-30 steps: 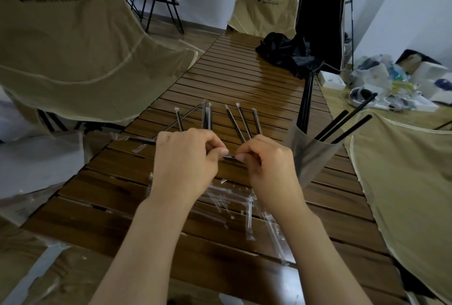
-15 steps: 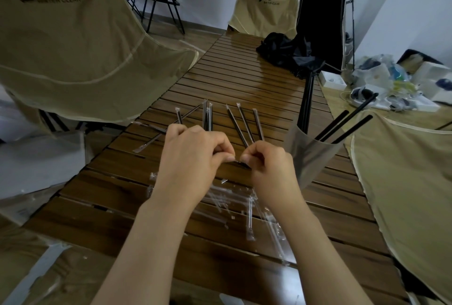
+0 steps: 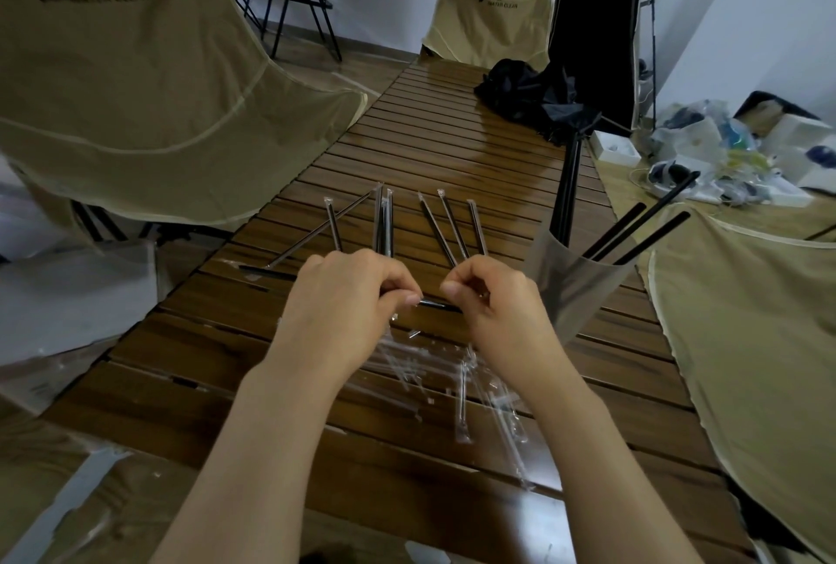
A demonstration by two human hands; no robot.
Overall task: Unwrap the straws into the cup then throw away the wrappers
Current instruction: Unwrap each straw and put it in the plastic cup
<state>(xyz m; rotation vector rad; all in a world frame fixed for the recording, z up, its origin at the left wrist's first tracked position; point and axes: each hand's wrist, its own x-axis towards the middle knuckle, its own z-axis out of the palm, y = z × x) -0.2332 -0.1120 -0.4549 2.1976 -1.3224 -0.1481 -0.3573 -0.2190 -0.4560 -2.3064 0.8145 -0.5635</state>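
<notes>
My left hand (image 3: 348, 305) and my right hand (image 3: 493, 305) pinch one black wrapped straw (image 3: 434, 304) that lies crosswise between them above the wooden slat table (image 3: 452, 142). A short dark stretch shows in the gap between my fingertips, and its far end sticks out to the left of my left hand. Several more wrapped straws (image 3: 384, 219) lie fanned out just beyond my hands. The translucent grey cup (image 3: 574, 287) stands right of my right hand and holds three bare black straws (image 3: 642, 228). Several empty clear wrappers (image 3: 461, 382) lie under my wrists.
Tan folding chairs stand at the left (image 3: 135, 102), the far end (image 3: 488, 25) and the right (image 3: 746, 337). A black bag (image 3: 534, 97) lies on the far part of the table. A black stand leg (image 3: 567, 197) rises behind the cup. Clutter (image 3: 724, 156) covers the floor at the right.
My hands have drawn slightly apart, so a short piece of the black straw now shows between the fingertips. Both hands sit a little farther from me than a second ago.
</notes>
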